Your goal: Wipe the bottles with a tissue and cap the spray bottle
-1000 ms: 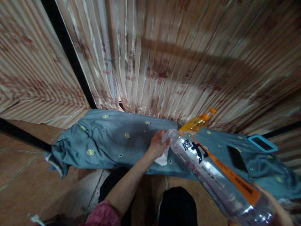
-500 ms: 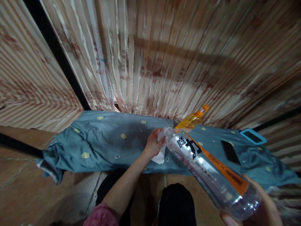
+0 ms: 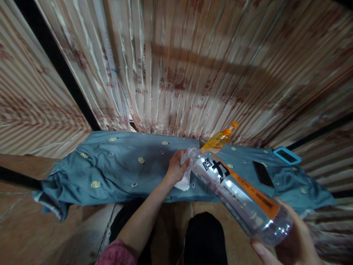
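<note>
My right hand (image 3: 289,241) grips the base of a large clear plastic bottle (image 3: 237,195) with an orange label, tilted so its open neck points down to the left. My left hand (image 3: 176,167) is closed on a white tissue (image 3: 184,181) held right at the bottle's mouth, above a blue-grey patterned cloth (image 3: 118,169) spread over a low ledge.
An orange-capped bottle of yellow liquid (image 3: 219,139) lies behind the clear bottle. A black phone (image 3: 263,174) and a blue-cased phone (image 3: 286,155) rest on the cloth at the right. Striped curtains (image 3: 179,66) hang behind. My dark-trousered knees (image 3: 205,237) are below, over a brown tiled floor.
The view has shifted a little, so the bottle and my right hand sit further into the picture. My left hand stays with the tissue at the bottle's mouth.
</note>
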`<state>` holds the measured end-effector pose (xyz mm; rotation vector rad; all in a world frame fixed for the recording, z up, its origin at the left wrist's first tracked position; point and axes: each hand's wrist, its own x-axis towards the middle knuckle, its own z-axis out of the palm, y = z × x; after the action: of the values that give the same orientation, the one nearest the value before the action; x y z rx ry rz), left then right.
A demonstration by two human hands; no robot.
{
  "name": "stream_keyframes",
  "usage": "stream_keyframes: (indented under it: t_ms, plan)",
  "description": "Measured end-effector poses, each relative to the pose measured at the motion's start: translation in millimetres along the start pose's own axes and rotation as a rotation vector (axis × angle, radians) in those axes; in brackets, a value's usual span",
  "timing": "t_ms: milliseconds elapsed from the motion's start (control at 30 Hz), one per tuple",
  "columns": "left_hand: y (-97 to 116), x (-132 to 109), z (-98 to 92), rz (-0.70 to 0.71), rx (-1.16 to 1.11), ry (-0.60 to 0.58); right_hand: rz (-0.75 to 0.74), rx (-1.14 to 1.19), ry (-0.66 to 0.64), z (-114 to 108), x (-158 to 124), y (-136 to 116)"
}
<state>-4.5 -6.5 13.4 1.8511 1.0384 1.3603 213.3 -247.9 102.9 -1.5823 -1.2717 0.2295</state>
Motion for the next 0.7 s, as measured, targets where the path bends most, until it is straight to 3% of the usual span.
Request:
stream_keyframes:
  t_ms: [167, 400, 700]
  plan:
    - [0.3, -0.3, 1.8, -0.008, 0.011, 0.01, -0.036, 0.006, -0.077, -10.2, 2.2, 15.6]
    - [0.7, 0.0, 2.2, 0.014, -0.004, 0.034, 0.17, 0.09, 0.085, 13.5, -4.4, -21.7]
    - [-0.1, 0.7, 0.7, -0.017, 0.013, 0.026, -0.077, -0.014, -0.091, -9.9, 4.4, 17.1]
